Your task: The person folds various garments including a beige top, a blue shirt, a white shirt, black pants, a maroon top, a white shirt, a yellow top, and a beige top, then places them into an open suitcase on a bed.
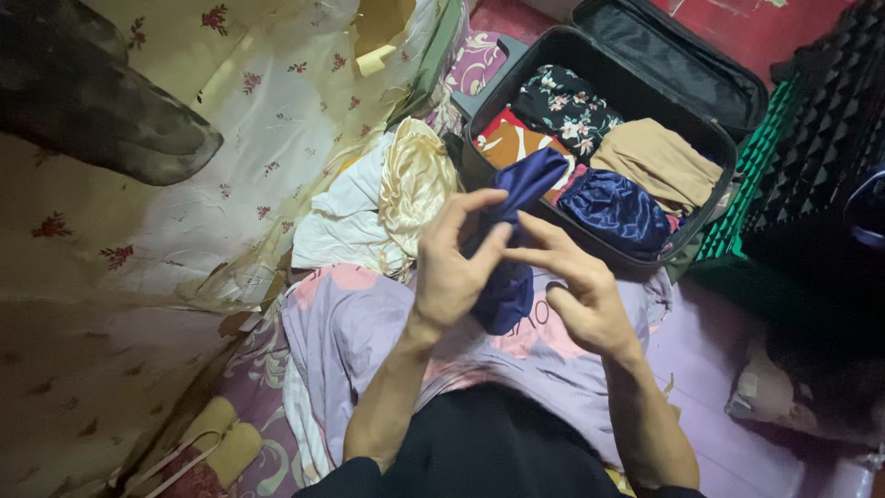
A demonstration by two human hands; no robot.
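Both hands at frame centre, pinching the dark blue satin cloth (510,277): left hand (452,267) fingers curled on its upper fold, right hand (576,286) pressing beside. Looks light, limp, slippery; I'd grip bunched folds, not edges. Open suitcase (645,88) just behind.

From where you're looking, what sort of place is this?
Probably a bedroom at home: an open suitcase packed with folded clothes, floral bedding and loose garments around it. Both hands, left hand and right hand, grip a dark blue satin cloth.
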